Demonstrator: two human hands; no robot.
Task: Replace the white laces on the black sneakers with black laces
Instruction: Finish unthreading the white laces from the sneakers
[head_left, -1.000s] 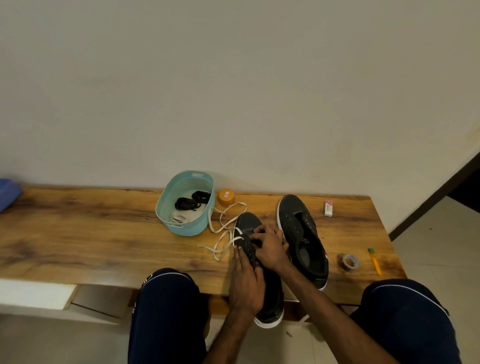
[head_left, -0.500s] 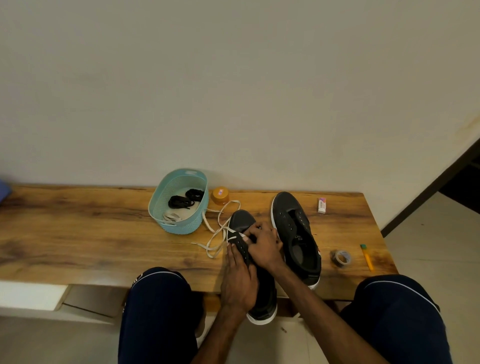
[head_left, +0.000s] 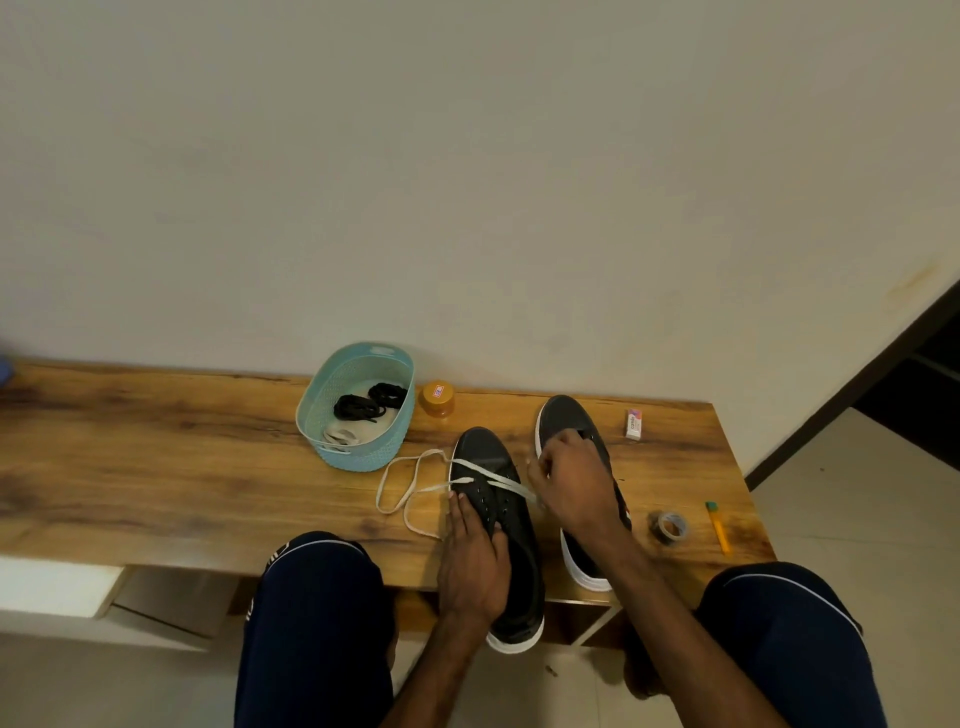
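Head view: your left hand (head_left: 470, 561) lies flat, fingers straight, on the left sneaker (head_left: 488, 457) at the tabletop's (head_left: 156, 467) near edge. Your right hand (head_left: 571, 488) pinches its white lace (head_left: 415, 491). Teal basket (head_left: 353, 460), far left of it, holds two black laces (head_left: 369, 402) and a white coil (head_left: 340, 436).
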